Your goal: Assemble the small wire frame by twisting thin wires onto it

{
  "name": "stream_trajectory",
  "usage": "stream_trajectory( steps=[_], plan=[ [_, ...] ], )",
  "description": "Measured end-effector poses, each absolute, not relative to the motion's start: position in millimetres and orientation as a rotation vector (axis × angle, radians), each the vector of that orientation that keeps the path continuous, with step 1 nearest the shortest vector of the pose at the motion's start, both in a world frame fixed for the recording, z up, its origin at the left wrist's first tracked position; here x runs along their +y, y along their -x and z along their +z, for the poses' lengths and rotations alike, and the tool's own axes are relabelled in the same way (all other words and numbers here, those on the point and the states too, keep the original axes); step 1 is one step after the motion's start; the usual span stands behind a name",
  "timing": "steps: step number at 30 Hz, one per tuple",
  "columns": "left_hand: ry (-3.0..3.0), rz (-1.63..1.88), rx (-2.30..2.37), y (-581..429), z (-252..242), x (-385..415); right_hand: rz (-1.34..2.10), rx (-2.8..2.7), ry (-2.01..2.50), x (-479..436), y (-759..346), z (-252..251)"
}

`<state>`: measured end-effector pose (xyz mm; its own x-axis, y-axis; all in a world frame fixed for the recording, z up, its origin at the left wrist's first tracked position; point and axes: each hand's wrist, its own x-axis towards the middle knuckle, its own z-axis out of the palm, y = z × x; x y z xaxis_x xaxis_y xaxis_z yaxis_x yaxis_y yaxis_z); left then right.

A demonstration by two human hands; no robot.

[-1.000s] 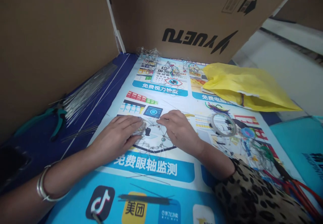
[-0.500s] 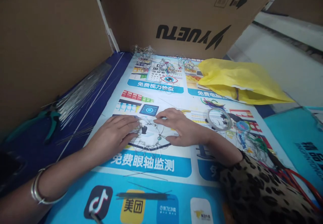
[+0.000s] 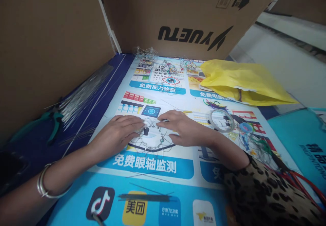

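A ring of thin looped wire with small clear beads (image 3: 152,148) lies flat on the printed sheet. My left hand (image 3: 118,134) covers the ring's left side, fingers close together and bent over its rim, with the thumb below them. At the upper right of the ring, my right hand (image 3: 182,127) touches the wire with its fingertips. Its thumb stays apart from the index finger, near the outer loops. Whatever lies beneath the left fingertips is hidden.
Green-handled pliers (image 3: 54,124) and a bundle of straight wires (image 3: 78,97) lie left. Other beaded wire pieces (image 3: 146,54) sit at the back. A clear tape roll (image 3: 221,120), yellow bag (image 3: 241,80) and red-handled tool (image 3: 303,181) are right. Dark wires (image 3: 145,197) lie in front. Cardboard (image 3: 178,12) stands behind.
My left fingers have slid slightly right and inward over the ring's edge. My right hand has shifted slightly right. The ring has hardly moved.
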<state>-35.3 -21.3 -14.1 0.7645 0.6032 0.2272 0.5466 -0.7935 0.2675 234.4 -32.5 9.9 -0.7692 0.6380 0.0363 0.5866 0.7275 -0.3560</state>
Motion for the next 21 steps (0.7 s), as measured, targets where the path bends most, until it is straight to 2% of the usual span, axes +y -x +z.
stream_trajectory(
  steps=[11,21],
  plan=[
    [-2.723,0.438,0.852,36,-16,-8,0.29,-2.711,0.833,-30,-233,5],
    [-2.714,0.429,0.773,30,-10,3,0.166,-2.673,1.008,-35,-229,-9]
  ],
)
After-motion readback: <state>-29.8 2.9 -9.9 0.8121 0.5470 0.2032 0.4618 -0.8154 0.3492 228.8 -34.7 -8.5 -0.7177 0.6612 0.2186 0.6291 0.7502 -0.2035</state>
